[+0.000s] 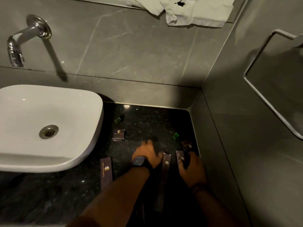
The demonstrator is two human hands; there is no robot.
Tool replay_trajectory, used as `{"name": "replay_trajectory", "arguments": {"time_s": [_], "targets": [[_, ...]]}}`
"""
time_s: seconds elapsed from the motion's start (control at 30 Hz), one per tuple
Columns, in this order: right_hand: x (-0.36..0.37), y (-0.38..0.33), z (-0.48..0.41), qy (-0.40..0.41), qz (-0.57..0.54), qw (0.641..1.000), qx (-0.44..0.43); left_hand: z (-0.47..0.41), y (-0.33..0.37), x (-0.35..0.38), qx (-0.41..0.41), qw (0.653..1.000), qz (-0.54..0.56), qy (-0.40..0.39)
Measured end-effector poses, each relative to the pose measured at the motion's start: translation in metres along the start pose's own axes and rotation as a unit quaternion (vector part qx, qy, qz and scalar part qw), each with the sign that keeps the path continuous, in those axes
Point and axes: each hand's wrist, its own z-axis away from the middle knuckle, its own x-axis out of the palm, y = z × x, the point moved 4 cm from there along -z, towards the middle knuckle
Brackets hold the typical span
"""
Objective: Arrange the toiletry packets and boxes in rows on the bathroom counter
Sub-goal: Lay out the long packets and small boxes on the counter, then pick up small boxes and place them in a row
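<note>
Several dark brown toiletry boxes with gold logos lie on the black granite counter (147,122). A small square box (118,134) rests near the basin. A long flat box (106,171) lies at the left. Another long box (164,177) runs between my forearms, its far end touching my left hand (147,154), which is spread flat, fingers apart. My right hand (191,167) grips a dark packet (181,157) at the right. One more small box (186,145) lies beyond it. Two small green bottles (175,136) (118,120) stand farther back.
A white basin (45,125) fills the counter's left side, under a chrome wall spout (21,45). Grey walls close the back and right. A metal towel ring (270,82) hangs on the right wall. White cloth (193,10) hangs at the top.
</note>
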Motion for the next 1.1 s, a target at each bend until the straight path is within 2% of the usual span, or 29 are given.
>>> {"name": "replay_trajectory", "arguments": {"time_s": [0.1,0.23,0.43,0.5,0.63,0.73,0.8,0.9,1.0,1.1], "targets": [[-0.001,-0.025,-0.036,0.019,-0.029,0.999,-0.016,-0.038,-0.014,-0.045,0.0,0.998,-0.015,0.067],[0.01,-0.049,-0.086,-0.002,0.027,1.0,-0.008,-0.097,-0.03,-0.087,-0.019,0.991,-0.073,0.111],[0.036,-0.065,-0.137,-0.03,0.061,0.997,0.037,-0.161,-0.058,-0.104,-0.078,0.975,-0.175,0.115],[0.042,-0.067,-0.146,-0.028,0.066,0.996,0.051,-0.174,-0.066,-0.102,-0.103,0.972,-0.191,0.09],[0.047,-0.064,-0.155,-0.03,0.075,0.996,0.047,-0.188,-0.075,-0.099,-0.131,0.976,-0.175,0.021],[0.045,-0.063,-0.154,-0.034,0.071,0.996,0.028,-0.191,-0.073,-0.099,-0.12,0.981,-0.153,0.025],[0.04,-0.064,-0.151,-0.023,0.06,0.998,-0.001,-0.189,-0.063,-0.097,-0.08,0.987,-0.131,0.038],[0.031,-0.066,-0.145,-0.005,0.016,0.999,-0.041,-0.177,-0.026,-0.083,0.051,0.996,-0.029,0.063],[0.023,-0.064,-0.137,0.005,-0.015,0.998,-0.057,-0.147,0.019,-0.055,0.184,0.976,0.101,0.06],[0.022,-0.059,-0.131,-0.011,-0.007,0.998,-0.063,-0.118,0.049,-0.019,0.298,0.946,0.122,0.04]]}}
